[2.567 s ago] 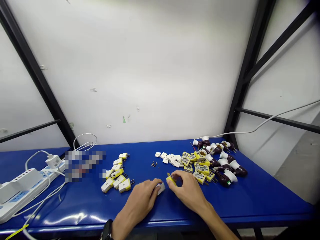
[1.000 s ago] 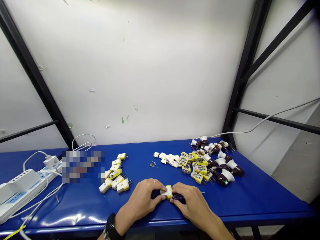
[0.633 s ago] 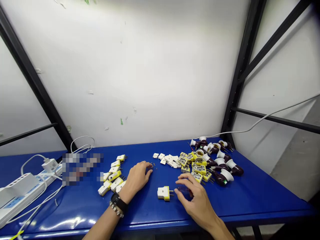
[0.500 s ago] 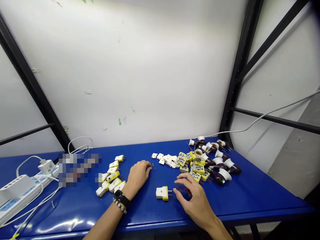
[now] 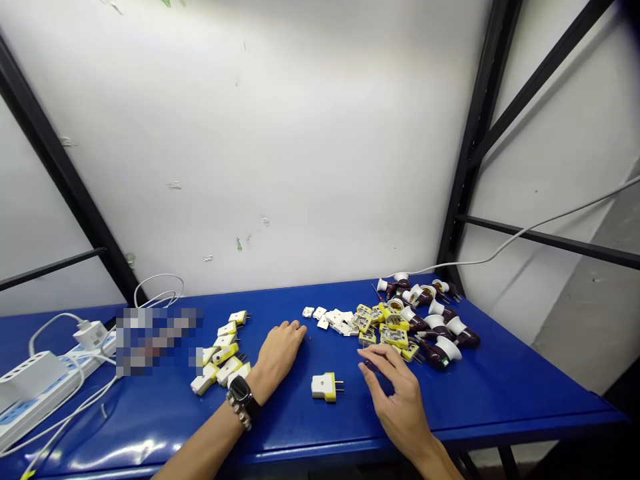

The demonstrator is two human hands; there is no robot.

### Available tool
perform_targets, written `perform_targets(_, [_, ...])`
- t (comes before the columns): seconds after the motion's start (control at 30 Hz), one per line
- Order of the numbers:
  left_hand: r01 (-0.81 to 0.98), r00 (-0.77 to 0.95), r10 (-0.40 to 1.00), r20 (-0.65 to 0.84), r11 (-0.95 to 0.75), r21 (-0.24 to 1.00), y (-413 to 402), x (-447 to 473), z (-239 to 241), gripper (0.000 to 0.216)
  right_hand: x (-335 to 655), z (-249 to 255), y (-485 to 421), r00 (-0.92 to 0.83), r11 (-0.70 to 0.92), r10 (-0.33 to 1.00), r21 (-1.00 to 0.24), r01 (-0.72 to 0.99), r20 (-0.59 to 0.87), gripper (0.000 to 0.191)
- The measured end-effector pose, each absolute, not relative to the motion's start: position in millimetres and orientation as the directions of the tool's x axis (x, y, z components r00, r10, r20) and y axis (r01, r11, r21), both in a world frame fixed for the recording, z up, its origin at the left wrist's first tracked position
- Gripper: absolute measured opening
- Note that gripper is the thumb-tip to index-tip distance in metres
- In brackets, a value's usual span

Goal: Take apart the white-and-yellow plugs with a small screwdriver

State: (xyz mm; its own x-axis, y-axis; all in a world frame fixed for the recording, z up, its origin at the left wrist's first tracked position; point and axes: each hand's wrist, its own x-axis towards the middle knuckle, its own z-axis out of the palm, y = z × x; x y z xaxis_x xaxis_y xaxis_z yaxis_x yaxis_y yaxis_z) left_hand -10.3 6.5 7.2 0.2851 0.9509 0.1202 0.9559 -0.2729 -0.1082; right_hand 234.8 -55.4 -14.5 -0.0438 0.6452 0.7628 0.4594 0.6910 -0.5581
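One white-and-yellow plug [image 5: 325,387] lies by itself on the blue table [image 5: 500,393], between my hands and touched by neither. My left hand [image 5: 279,350], with a watch on the wrist, reaches forward beyond the plug. Its fingers are bent down and pressed together on the table where tiny screws lay; the fingertips hide what they pinch. My right hand [image 5: 397,397] rests to the right of the plug. Its thumb and fingers curl round a small dark tool [image 5: 371,365].
A row of finished white-and-yellow plugs [image 5: 223,357] sits left of my left hand. Beyond lie white covers [image 5: 334,317], yellow plug bases [image 5: 393,331] and brown-and-white lamp sockets [image 5: 443,328]. A white power strip [image 5: 35,390] with cables is far left. A black rack post [image 5: 465,167] stands at the back right.
Both hands held the plug together a second ago. It now lies alone on the table; my left hand has reached forward to the screws and my right hand has drawn slightly right.
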Motion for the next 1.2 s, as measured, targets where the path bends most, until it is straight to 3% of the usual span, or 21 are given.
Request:
perform_targets(0.27, [0.937,0.341,0.927,0.156,-0.322,-0.132,7,-15,5,0.027,236,-16,-54,-0.03,0.693,0.602,-0.504,0.515,0.798,0.023])
perform_targets(0.7, [0.955,0.261,0.932,0.252,-0.287,0.073,-5,-22,-2,0.018,231,-10,-57,0.088,0.686,0.639,-0.618,0.385,0.764,0.022])
perform_targets(0.87, [0.936,0.225,0.927,0.299,-0.291,0.198,5,-28,-2,0.014,229,-11,-56,0.078,0.684,0.646,-0.621,0.384,0.76,0.02])
perform_targets(1.03, [0.878,0.138,0.936,0.323,-0.266,0.398,10,-30,2,0.013,230,-10,-57,0.08,0.681,0.647,-0.622,0.388,0.758,0.018])
perform_targets(1.2, [0.77,0.131,0.929,0.346,-0.316,0.555,-14,-25,12,0.019,235,-1,-56,0.168,0.631,0.692,-0.701,0.331,0.702,0.019])
